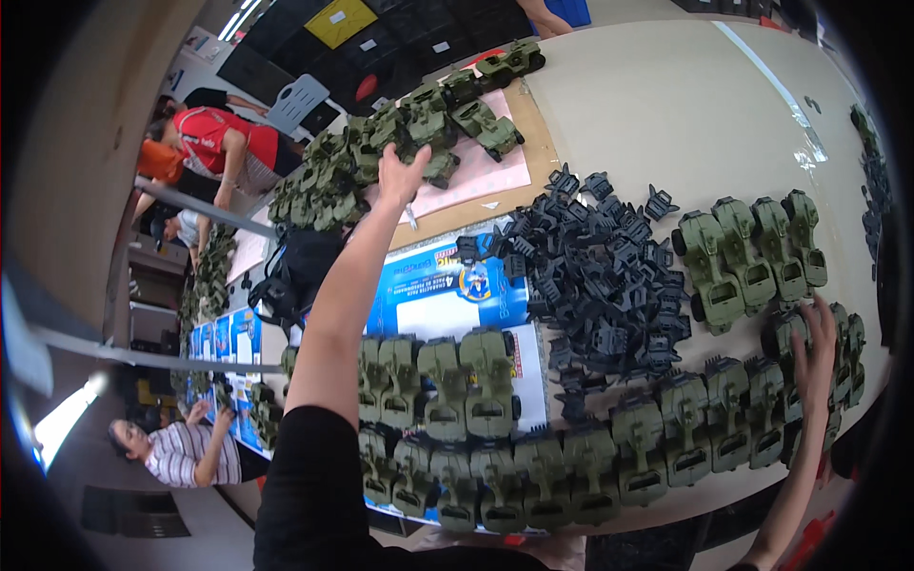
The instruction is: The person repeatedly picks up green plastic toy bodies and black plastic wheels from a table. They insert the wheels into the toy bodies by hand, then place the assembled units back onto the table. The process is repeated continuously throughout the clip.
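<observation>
Evenly coloured in matte olive green, the toy vehicles [487,381], with rounded fenders and hollow cabs, stood in rows before and right of the jagged heap of black plastic parts [609,285], and clustered beyond its left side. Left of the heap, the outstretched left hand [400,174] was open beside that cluster; rightward, the right hand [814,357] bent over one vehicle, its grip unclear.

The bare right hand [816,354] partly hides the olive-green plastic toy vehicle [781,335] beneath it — beyond that hand, dark pieces [876,190] are too small to tell.
</observation>
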A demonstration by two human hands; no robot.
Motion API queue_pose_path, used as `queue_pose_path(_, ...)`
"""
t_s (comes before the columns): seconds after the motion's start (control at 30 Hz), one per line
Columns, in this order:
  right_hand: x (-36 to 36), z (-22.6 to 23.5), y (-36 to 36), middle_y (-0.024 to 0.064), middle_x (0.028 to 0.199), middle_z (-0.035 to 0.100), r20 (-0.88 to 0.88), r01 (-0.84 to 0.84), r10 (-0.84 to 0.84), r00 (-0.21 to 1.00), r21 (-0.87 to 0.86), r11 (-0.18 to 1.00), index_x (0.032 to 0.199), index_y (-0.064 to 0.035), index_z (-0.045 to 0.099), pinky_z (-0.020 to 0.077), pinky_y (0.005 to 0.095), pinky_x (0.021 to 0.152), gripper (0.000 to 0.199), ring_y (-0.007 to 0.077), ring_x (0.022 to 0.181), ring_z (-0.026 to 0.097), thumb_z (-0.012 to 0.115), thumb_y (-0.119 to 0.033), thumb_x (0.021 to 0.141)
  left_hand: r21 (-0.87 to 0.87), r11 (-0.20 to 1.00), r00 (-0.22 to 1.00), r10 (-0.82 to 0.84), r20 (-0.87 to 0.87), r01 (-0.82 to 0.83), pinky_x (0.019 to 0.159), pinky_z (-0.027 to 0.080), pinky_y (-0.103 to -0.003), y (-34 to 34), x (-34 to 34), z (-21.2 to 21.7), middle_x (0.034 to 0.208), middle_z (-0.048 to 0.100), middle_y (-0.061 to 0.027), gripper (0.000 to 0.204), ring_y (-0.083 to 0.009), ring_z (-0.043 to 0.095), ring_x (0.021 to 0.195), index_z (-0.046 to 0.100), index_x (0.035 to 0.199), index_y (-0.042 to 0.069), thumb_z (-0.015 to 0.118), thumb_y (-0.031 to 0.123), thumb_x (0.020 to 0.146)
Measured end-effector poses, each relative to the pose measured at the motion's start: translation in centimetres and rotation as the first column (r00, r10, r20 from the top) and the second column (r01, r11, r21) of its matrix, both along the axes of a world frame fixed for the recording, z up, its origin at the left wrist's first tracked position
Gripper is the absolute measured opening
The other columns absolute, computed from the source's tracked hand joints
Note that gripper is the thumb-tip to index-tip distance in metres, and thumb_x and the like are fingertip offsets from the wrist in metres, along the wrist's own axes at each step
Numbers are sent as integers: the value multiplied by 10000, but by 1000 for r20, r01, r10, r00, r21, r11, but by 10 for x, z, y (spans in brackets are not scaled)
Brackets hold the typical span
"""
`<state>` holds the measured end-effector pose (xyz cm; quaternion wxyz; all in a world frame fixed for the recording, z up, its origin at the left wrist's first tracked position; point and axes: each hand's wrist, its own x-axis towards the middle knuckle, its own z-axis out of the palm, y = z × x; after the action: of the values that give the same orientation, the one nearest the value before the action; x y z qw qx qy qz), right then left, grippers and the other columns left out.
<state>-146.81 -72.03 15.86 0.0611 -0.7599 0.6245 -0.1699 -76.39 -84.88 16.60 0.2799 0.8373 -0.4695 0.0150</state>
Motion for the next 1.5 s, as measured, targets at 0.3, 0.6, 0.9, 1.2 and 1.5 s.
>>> queue_pose_path(0.3, 37, 45, 165, 138, 1359, 419, -90, 270, -254, 963, 286, 920, 1107, 46, 567, 275, 399, 1069, 261, 302, 1300, 349, 517, -28, 862, 343, 882, 945, 320, 66, -323, 1013, 275, -447, -128, -8, -22, 1332, 446, -199, 1239, -321, 390, 1263, 225, 1431, 66, 616, 800, 513)
queue_pose_path(0.6, 87, 51, 146, 148, 1313, 465, -8, 220, -221, 975, 153, 963, 1069, 15, 611, 377, 419, 983, 235, 326, 1229, 433, 538, -15, 848, -299, 947, 961, -184, -206, 117, 947, 390, -314, -48, 41, -31, 1174, 539, -142, 716, -207, 526, 1081, 399, 1304, 8, 725, 303, 738)
queue_pose_path(0.9, 229, 69, 67, 159, 1208, 541, 727, -353, 248, 641, -7, 936, 1173, -49, 569, 454, 348, 856, 471, 317, 1011, 563, 721, -80, 728, -259, 779, 681, -626, -382, 571, 1013, 350, -376, 230, -77, 22, 1261, 385, -125, 851, -238, 409, 1186, 330, 1324, 32, 777, 103, 603)
queue_pose_path(1.2, 259, 56, 96, 72, 1321, 436, 950, -714, 25, 312, 216, 666, 1384, -98, 354, 438, 287, 833, 783, 146, 1064, 503, 772, -150, 724, 46, 721, 707, -661, -251, 691, 971, 339, -430, 341, -183, 60, 1217, 478, -171, 938, -340, 438, 1134, 354, 1327, 26, 826, 191, 534)
queue_pose_path(1.5, 259, 47, 167, 73, 1171, 533, 900, -656, -382, 211, 420, 627, 1282, 36, 445, 426, 257, 870, 571, 126, 1001, 526, 684, -201, 821, -450, 820, 489, -572, -659, 353, 947, 359, -353, 407, -199, 70, 1281, 380, -116, 1300, -228, 445, 1120, 64, 1464, 76, 895, 355, 503)
